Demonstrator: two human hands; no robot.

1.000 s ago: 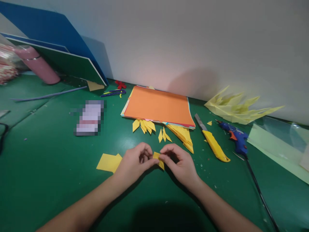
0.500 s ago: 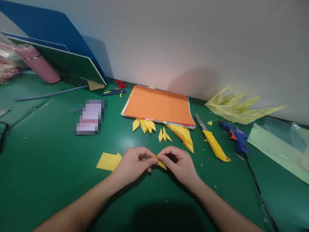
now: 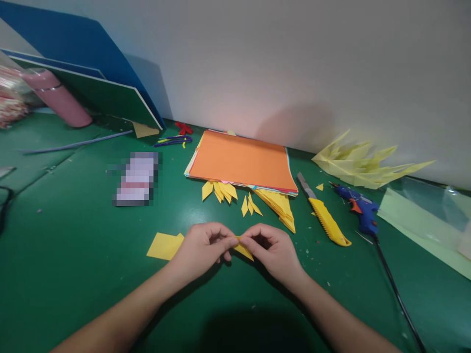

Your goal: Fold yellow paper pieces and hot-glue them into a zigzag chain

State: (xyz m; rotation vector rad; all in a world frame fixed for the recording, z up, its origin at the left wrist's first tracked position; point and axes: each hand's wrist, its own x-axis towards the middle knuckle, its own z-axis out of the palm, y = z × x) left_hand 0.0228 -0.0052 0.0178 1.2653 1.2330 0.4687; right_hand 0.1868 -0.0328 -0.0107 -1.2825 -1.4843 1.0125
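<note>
Between my two hands is a small piece of folded yellow paper [image 3: 244, 252], its pointed end hanging toward me. My left hand [image 3: 206, 243] pinches its left side with thumb and fingertips. On the other side, my right hand [image 3: 270, 247] grips it the same way, and the fingers cover most of the piece. Beside my left wrist lie yellow paper pieces [image 3: 164, 246], partly hidden by that hand. Beyond my hands are several small folded yellow petals [image 3: 222, 191], a few loose ones [image 3: 251, 205] and a stack of folded yellow triangles [image 3: 277, 206].
A stack of coloured paper [image 3: 243, 159], orange on top, lies by the wall. To the right are a yellow utility knife [image 3: 326, 218] with its blade out, a blue glue gun [image 3: 362, 211] with a cord and a pale yellow paper shape [image 3: 368, 164]. A pink bottle [image 3: 62, 100] leans at left.
The fingers have shifted slightly on the folded yellow paper, and more of its pointed lower part shows between my hands. Everything else looks the same.
</note>
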